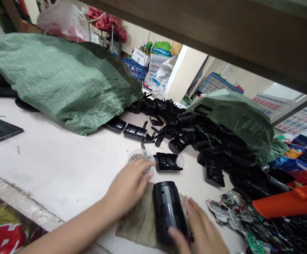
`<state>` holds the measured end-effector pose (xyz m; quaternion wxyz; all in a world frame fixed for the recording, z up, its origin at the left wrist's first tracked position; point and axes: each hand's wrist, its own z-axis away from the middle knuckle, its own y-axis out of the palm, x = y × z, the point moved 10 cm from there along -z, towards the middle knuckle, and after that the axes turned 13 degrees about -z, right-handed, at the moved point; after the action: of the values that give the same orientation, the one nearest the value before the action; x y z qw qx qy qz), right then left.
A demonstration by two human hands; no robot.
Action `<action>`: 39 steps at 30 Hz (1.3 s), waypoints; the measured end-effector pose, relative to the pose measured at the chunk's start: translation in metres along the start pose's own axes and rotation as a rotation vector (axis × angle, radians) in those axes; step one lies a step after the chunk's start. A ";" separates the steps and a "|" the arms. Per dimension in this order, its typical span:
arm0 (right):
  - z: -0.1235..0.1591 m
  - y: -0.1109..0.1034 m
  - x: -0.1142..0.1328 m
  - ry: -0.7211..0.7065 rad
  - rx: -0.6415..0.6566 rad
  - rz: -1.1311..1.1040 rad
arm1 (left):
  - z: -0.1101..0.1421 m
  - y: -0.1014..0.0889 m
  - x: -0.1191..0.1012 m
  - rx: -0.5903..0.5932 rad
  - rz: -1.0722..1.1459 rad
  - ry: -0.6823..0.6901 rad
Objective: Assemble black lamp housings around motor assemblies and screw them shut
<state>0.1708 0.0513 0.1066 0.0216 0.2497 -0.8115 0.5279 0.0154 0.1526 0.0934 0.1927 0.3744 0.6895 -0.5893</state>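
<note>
Black plastic housing [168, 211] lying on an olive cloth pad [140, 222] – right hand [199, 229] has its fingers round the lower end, while the left hand [128, 187] is open, fingers spread, right at a clear dish of steel beads [140, 160]. Just beyond sits an opened housing [167, 162], then a heap of black plastic parts [208, 141] running under a green woven sack [230, 121] – tangled wires [227, 211] off to the right.

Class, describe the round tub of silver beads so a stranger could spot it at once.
On the white table, below the big green sack, lie black plastic parts. At their near edge, by the person's left hand, sits a small round clear tub. Unlike its black neighbours, it is see-through and holds silver beads.
</note>
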 end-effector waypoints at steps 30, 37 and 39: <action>-0.013 0.059 -0.103 0.892 -0.037 -1.188 | 0.007 0.061 0.005 0.341 0.427 -0.176; -0.002 0.080 -0.103 0.993 -0.075 -1.395 | 0.011 0.064 0.008 0.311 0.493 -0.231; -0.003 0.081 -0.101 0.998 -0.033 -1.417 | 0.014 0.067 0.011 0.332 0.515 -0.265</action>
<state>0.2239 0.1187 0.0088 0.7025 0.4352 -0.3679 0.4263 0.0561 0.1443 0.0376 0.3598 0.4826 0.4358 -0.6691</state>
